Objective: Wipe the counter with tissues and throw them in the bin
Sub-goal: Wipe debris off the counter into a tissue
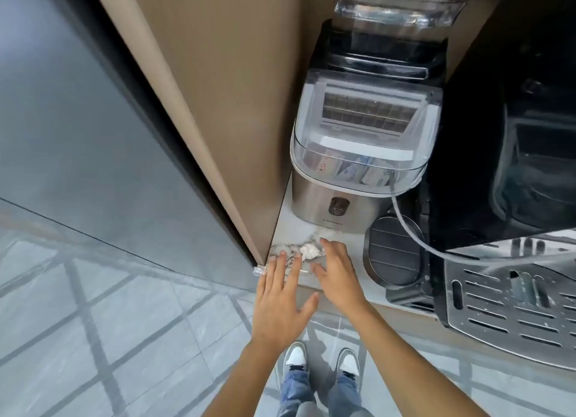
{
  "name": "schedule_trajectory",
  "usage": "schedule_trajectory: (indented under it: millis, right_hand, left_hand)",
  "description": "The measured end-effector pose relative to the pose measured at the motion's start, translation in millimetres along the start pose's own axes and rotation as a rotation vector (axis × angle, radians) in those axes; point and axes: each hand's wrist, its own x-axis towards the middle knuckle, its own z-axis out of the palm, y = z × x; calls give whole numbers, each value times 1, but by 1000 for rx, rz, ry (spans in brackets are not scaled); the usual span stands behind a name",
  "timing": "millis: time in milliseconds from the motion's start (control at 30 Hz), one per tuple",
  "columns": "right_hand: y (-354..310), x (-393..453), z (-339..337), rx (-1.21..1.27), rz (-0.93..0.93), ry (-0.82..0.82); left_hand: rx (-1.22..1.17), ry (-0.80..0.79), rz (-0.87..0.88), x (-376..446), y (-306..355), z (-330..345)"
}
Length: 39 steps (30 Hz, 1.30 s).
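A crumpled white tissue (308,251) lies on the pale marble counter (293,229) near its front left corner, among grey crumbs or veining. My left hand (282,301) hovers open at the counter's front edge, fingers spread, fingertips just short of the tissue. My right hand (338,271) reaches over the counter with fingers apart, just right of the tissue and close to touching it. Neither hand holds anything. No bin is in view.
A steel ice maker (352,155) with a clear lid stands behind the tissue. A black round appliance (396,251) and a coffee machine's drip tray (511,304) sit to the right. A tan cabinet panel (218,105) walls the left. Tiled floor (109,323) and my shoes lie below.
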Motion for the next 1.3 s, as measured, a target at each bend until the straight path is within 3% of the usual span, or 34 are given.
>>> schedule_trajectory:
  millis: [233,533,733,933,1300]
  right_hand:
    - [-3,26,-2,-220,-82,-102]
    - [3,32,3,-143,-52,-108]
    - [13,28,-3,86,131,-42]
    - [29,-13,-17,597,334,-41]
    - [70,-119,-42,979,410,335]
  left_hand:
    - [60,-56,-28,14,-9,12]
    - [114,-66,-8,17,-14,21]
    - [130,-109,24,16,-11,24]
    - [157,-142,110,12,-5,31]
    - [202,-319,381,-7,36,55]
